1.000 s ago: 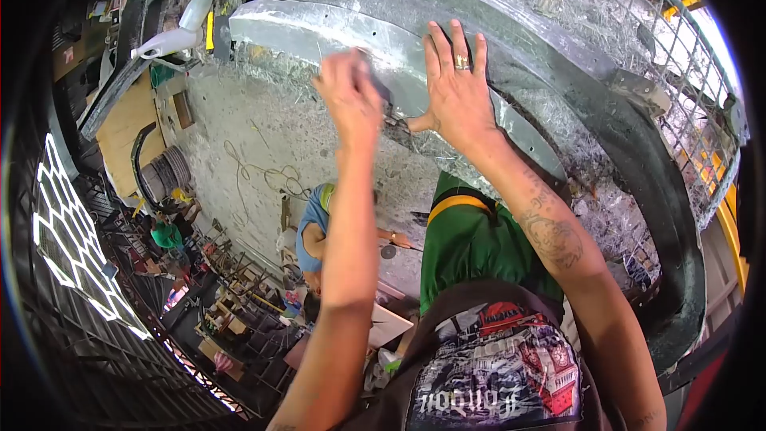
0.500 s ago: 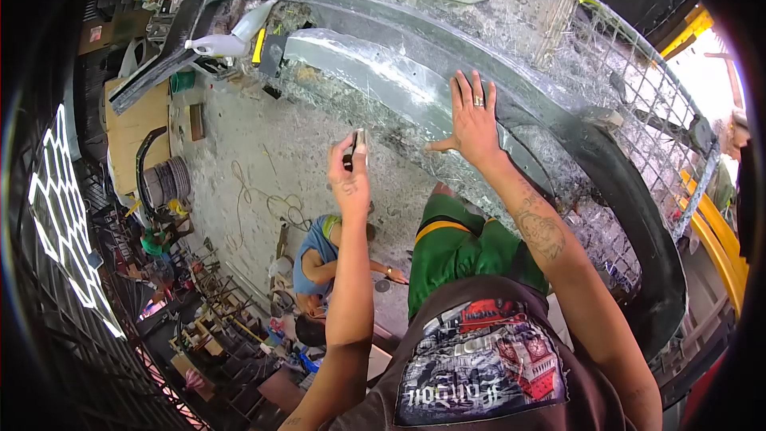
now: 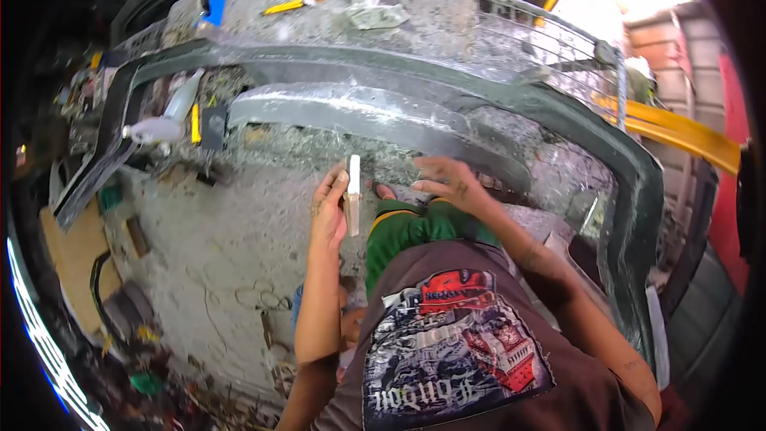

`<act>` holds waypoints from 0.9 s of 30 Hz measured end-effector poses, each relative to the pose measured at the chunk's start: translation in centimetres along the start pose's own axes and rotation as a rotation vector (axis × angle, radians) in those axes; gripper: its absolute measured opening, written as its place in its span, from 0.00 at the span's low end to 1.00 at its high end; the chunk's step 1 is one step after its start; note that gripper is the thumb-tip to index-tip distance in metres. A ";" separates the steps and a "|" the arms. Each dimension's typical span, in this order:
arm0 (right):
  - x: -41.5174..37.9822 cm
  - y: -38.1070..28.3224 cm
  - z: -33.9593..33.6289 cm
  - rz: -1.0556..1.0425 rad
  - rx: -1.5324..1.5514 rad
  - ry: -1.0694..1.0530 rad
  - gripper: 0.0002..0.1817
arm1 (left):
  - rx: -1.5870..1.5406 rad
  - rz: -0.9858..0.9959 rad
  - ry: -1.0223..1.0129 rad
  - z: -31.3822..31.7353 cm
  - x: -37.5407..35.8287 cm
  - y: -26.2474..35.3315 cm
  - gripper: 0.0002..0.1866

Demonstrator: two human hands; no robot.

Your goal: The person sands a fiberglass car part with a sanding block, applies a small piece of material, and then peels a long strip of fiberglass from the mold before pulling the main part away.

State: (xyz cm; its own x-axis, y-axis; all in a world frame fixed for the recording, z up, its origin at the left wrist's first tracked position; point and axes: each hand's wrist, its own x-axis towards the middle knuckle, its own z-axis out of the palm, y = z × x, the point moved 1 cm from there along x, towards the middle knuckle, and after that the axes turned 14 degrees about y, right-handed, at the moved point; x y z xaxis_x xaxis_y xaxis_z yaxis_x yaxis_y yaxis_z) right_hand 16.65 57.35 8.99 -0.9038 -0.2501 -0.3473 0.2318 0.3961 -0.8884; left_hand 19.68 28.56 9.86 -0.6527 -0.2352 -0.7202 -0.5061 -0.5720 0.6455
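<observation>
My left hand [image 3: 327,206] is closed round a narrow block [image 3: 353,211], held upright with a white upper end and a brownish lower part. My right hand [image 3: 448,180] is raised with its fingers apart and bent, slightly blurred, and holds nothing. Beyond both hands lies a long, curved grey panel [image 3: 335,112] with shiny whitish patches. A larger dark curved frame [image 3: 383,64] arches around it and bends down at both sides.
A translucent bottle [image 3: 163,126], a yellow tool [image 3: 195,124] and a dark flat piece [image 3: 213,128] lie at the left. A whitish cloth [image 3: 369,8] and a yellow cutter [image 3: 286,6] lie at the back. Another person [image 3: 349,323] is low beside my left forearm.
My right hand has lifted off the grey panel and drawn back. In my left hand the block now shows lengthwise. The view has tilted up and turned right.
</observation>
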 end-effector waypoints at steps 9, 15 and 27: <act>-1.9 -1.5 7.0 0.234 0.728 0.345 0.17 | 0.200 -0.225 -0.433 1.4 1.3 -1.1 0.19; -2.1 -1.1 8.0 0.021 0.465 0.517 0.12 | 0.781 0.098 -0.565 1.0 0.3 1.5 0.28; -0.8 -6.5 7.5 0.075 0.505 0.404 0.13 | 0.426 0.229 -0.514 0.3 0.1 6.1 0.34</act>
State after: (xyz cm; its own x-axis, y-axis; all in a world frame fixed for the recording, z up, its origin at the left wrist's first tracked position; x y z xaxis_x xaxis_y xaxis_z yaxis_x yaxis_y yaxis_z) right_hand 18.51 48.37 12.79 -0.9200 0.1528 -0.3610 0.3510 -0.0892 -0.9321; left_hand 16.36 25.27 13.74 -0.8996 0.1486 -0.4107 -0.4324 -0.1706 0.8854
